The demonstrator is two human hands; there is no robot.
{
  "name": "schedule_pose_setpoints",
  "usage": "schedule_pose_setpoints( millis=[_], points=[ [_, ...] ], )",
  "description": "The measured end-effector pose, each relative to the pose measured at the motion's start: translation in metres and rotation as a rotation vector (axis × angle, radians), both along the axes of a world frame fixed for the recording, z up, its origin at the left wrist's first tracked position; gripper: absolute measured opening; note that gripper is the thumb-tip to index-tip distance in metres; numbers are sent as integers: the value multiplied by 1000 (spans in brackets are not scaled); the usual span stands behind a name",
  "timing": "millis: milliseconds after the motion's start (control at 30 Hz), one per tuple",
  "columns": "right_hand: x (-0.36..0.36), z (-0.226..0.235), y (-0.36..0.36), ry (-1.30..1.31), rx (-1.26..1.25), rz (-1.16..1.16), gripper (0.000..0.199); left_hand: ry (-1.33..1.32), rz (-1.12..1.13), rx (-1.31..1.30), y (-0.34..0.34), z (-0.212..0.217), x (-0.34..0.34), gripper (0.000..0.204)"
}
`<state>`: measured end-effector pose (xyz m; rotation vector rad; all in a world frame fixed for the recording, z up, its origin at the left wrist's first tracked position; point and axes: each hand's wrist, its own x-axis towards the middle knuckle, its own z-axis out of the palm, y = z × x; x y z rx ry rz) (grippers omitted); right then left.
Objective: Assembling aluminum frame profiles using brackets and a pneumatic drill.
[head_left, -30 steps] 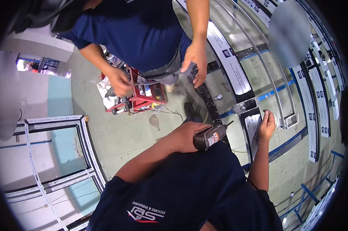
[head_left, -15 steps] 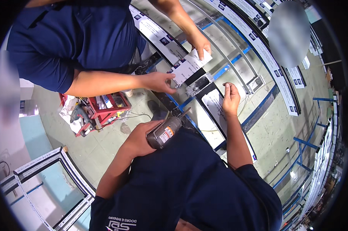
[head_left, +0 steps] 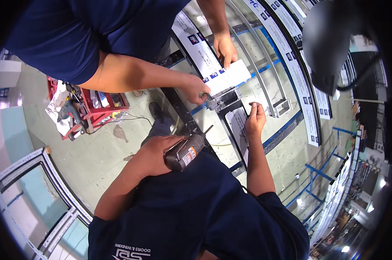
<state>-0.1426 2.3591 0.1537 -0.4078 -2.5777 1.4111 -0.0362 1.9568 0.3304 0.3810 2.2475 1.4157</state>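
My left hand (head_left: 154,157) is closed around a dark power drill (head_left: 185,152), held close to my body with its thin bit pointing up and right. My right hand (head_left: 255,123) is pinched closed beside a dark profile with white film (head_left: 238,125); a tiny dark thing seems to stick out at the fingertips, too small to name. Between my hands and a co-worker sits a grey metal block (head_left: 224,99) at the profile's end. The co-worker's two hands (head_left: 195,90) hold a white film-covered profile piece (head_left: 229,76) against the far side of that block.
A blue and black metal frame (head_left: 282,134) supports the profiles. Long film-covered profiles (head_left: 302,82) lie to the right. On the left floor stands a red tool cart (head_left: 89,110) with another drill and a cable. A window frame (head_left: 53,173) is at lower left.
The co-worker's white piece has come down against the metal block, covering the gap. My view has shifted; my left hand keeps the drill and my right hand stays pinched.
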Motion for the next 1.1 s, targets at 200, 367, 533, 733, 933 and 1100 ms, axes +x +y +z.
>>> schedule_pose_setpoints(
  millis=[200,367,533,733,933,1100],
  points=[
    [-1,-3,-5,-17,38,-18,31,61,11,18,-22,-12,-7,62],
    [-3,-6,-8,-22,106,-26,31,50,38,53,-39,-23,-9,61],
    [-1,-3,-11,-4,36,-2,24,-19,31,72,-48,-25,-13,62],
    [-3,-3,-17,65,-192,97,14,74,56,68,-50,-35,-14,63],
    [-1,-3,-19,33,-147,46,14,45,39,80,-51,-33,-17,62],
    [-1,-5,-16,33,-118,42,16,58,49,61,-50,-31,-16,59]
  ],
)
